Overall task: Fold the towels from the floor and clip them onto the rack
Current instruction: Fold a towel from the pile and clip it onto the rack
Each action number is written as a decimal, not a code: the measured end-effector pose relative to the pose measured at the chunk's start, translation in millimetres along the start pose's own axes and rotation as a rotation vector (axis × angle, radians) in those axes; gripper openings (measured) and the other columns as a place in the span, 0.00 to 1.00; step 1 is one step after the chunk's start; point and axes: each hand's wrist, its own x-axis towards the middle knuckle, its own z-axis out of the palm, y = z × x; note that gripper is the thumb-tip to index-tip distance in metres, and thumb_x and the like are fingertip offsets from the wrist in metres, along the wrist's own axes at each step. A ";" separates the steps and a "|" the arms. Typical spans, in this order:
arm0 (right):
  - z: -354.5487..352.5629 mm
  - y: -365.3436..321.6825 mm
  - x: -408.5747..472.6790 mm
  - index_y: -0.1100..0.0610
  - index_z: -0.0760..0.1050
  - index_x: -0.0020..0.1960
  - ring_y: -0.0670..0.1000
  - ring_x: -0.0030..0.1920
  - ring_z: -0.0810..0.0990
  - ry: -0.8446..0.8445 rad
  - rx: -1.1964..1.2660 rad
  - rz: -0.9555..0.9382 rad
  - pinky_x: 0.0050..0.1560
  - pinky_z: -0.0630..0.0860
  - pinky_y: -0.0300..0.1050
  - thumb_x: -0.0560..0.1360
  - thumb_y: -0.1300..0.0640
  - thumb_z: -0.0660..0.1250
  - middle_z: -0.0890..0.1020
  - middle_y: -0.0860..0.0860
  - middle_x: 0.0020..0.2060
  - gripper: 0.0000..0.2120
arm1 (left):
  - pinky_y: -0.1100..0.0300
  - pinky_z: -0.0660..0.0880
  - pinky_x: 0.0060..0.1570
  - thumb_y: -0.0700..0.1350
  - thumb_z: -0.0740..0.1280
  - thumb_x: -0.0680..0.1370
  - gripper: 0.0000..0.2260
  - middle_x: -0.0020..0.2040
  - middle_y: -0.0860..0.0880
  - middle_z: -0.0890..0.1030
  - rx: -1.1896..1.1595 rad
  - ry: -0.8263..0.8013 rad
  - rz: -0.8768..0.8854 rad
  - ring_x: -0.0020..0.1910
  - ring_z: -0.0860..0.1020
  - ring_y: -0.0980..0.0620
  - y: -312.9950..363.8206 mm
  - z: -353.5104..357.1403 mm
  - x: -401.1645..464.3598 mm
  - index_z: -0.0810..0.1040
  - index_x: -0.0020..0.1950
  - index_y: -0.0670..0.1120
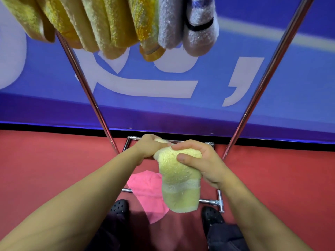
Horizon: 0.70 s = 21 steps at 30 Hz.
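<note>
Near the person's feet, a pink towel point(147, 194) lies unfolded on the floor. Above it, both hands' grip holds a folded pale yellow towel point(178, 180): left hand point(148, 146), right hand point(201, 160). Overhead, several towels point(116, 24) already hang from the rack point(87, 91).

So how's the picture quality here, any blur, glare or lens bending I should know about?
Head view: the wide lens splays the rack poles outward; the hanging towels at the top edge look soft and close. The pale yellow towel and both hands, left hand and right hand, are sharp. Lighting is even, with a soft shadow near the shoes.
</note>
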 end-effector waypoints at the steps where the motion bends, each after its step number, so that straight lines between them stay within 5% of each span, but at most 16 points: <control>1: -0.2 0.8 1.4 0.49 0.86 0.51 0.49 0.52 0.83 -0.008 0.043 0.015 0.54 0.78 0.43 0.72 0.60 0.74 0.86 0.49 0.51 0.10 | 0.62 0.80 0.46 0.43 0.75 0.76 0.16 0.54 0.44 0.85 -0.012 -0.011 0.062 0.46 0.82 0.53 0.8 2.3 -4.9 0.78 0.62 0.41; 4: -1.4 3.2 6.4 0.53 0.84 0.56 0.54 0.54 0.83 -0.011 0.197 0.060 0.57 0.80 0.51 0.71 0.61 0.74 0.85 0.55 0.54 0.14 | 0.53 0.76 0.61 0.48 0.67 0.82 0.16 0.61 0.46 0.84 -0.149 -0.128 0.234 0.58 0.82 0.52 7.3 2.7 -23.6 0.79 0.67 0.44; 8: -4.5 3.9 10.3 0.56 0.81 0.63 0.57 0.54 0.84 -0.002 0.413 0.080 0.57 0.81 0.52 0.71 0.61 0.74 0.84 0.60 0.55 0.20 | 0.42 0.72 0.67 0.66 0.50 0.83 0.33 0.67 0.38 0.80 -0.431 -0.485 0.099 0.67 0.78 0.40 9.8 5.7 -49.5 0.77 0.71 0.43; 12: -8.7 4.7 11.0 0.53 0.76 0.70 0.57 0.56 0.83 0.031 0.549 0.086 0.58 0.81 0.52 0.73 0.63 0.70 0.83 0.61 0.56 0.25 | 0.47 0.72 0.69 0.70 0.47 0.79 0.38 0.68 0.43 0.80 -0.500 -0.488 0.111 0.68 0.78 0.44 3.8 13.0 -58.8 0.76 0.71 0.44; 15: -7.4 5.7 12.0 0.51 0.73 0.73 0.60 0.59 0.82 0.047 0.533 0.099 0.61 0.80 0.54 0.75 0.65 0.68 0.81 0.63 0.61 0.27 | 0.45 0.69 0.73 0.69 0.52 0.78 0.36 0.70 0.43 0.78 -0.553 -0.484 0.168 0.71 0.76 0.44 -7.4 18.6 -57.1 0.72 0.74 0.44; 19: -4.2 8.5 13.8 0.50 0.73 0.73 0.63 0.62 0.80 0.076 0.506 0.119 0.63 0.78 0.57 0.76 0.65 0.66 0.78 0.66 0.65 0.26 | 0.29 0.66 0.67 0.66 0.75 0.70 0.32 0.64 0.34 0.80 -0.463 -0.429 0.234 0.66 0.77 0.31 -25.8 25.3 -54.8 0.82 0.63 0.43; 21: -1.4 10.4 15.5 0.49 0.73 0.73 0.63 0.62 0.80 0.093 0.480 0.122 0.65 0.77 0.59 0.76 0.65 0.67 0.78 0.66 0.63 0.26 | 0.38 0.76 0.61 0.61 0.79 0.67 0.29 0.60 0.37 0.83 -0.446 -0.389 0.234 0.60 0.82 0.39 -28.9 28.6 -55.9 0.82 0.61 0.44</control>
